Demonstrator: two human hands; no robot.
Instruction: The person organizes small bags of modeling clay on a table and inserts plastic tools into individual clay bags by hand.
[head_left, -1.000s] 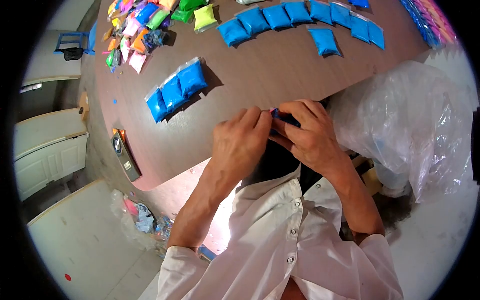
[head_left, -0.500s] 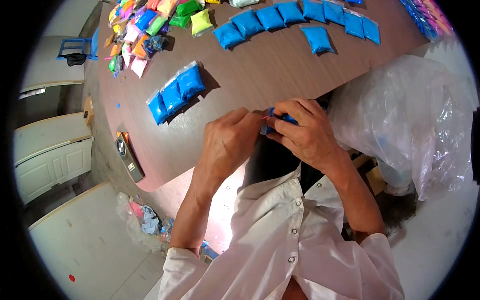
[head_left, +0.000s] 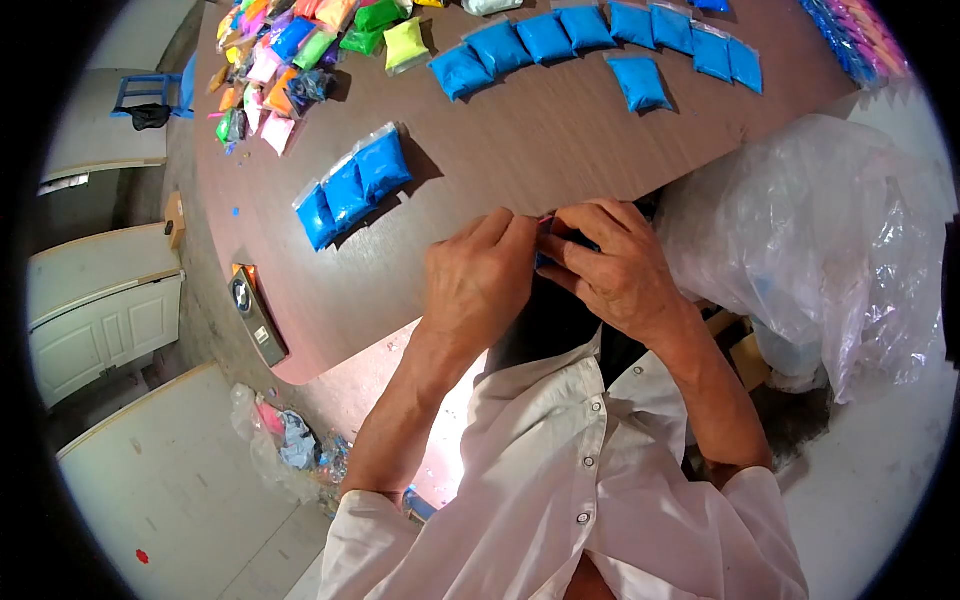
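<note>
My left hand [head_left: 482,272] is closed at the table's near edge, its fingertips pressed together against a small item mostly hidden by the fingers. Beside it, my right hand [head_left: 622,268] is closed on a small blue packet [head_left: 543,262], of which only a sliver shows between the hands. A bit of red or pink shows at the fingertips. Three blue packets [head_left: 345,192] lie overlapping on the table, up and left of my hands. Further back a curved row of blue packets [head_left: 545,38] lies side by side, with a single blue packet [head_left: 641,83] in front of it.
Mixed coloured packets [head_left: 283,62] are heaped at the table's back left. A dark scale-like device [head_left: 258,318] sits by the left edge of the table [head_left: 480,150]. A large clear plastic bag [head_left: 800,240] bulges at the right. Wrappers [head_left: 290,440] lie on the floor.
My left hand moved left, away from my right hand, then back up against it. The small blue packet showed more in between and is now mostly covered.
</note>
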